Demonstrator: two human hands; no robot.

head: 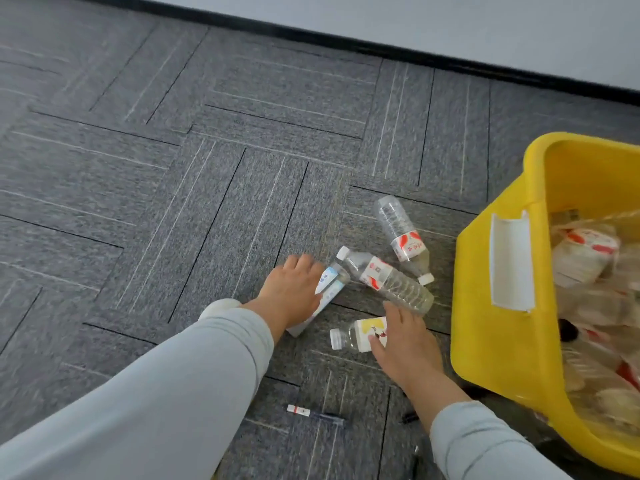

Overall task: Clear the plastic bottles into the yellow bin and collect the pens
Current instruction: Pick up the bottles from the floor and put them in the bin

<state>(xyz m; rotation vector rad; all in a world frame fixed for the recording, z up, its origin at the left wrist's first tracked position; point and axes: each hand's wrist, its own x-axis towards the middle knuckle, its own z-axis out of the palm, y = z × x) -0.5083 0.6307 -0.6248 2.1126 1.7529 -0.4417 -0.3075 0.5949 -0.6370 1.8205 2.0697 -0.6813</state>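
Where your hands work: grey carpet tiles (173, 168) with thin pale and black lines, laid in alternating directions; every loose thing lies on them.
Room edge: a pale wall (450, 22) crosses the top, with a black skirting strip (346, 43) at its foot.
Yellow bin (485, 334): on the carpet at your right, partly cut off by the frame; a white pocket (510, 261) sits on its outer wall, and binned bottles (585, 254) with red-and-white labels are heaped inside.
Sleeves: light grey on both your arms, left sleeve (173, 393) and right sleeve (485, 445).
Left hand (294, 289): palm down over the blue-labelled bottle (332, 285); you cannot tell whether the fingers close round it.
Right hand (405, 344): fingers stretched forward and loosely spread, thumb lying across the yellow-labelled bottle (360, 336), whose white cap points left.
Middle bottle (384, 277): clear, red-and-white label, white cap pointing up-left, lying between your hands and touching the blue-labelled bottle.
Far bottle (401, 233): clear, same red-and-white label, cap towards you, just beside the middle bottle and near the bin.
Writing: all label print is too blurred to read.
Pen (315, 414): white-and-red end, dark blue barrel, lying between your forearms.
Dark pen (410, 417): only a short piece shows beside your right sleeve.
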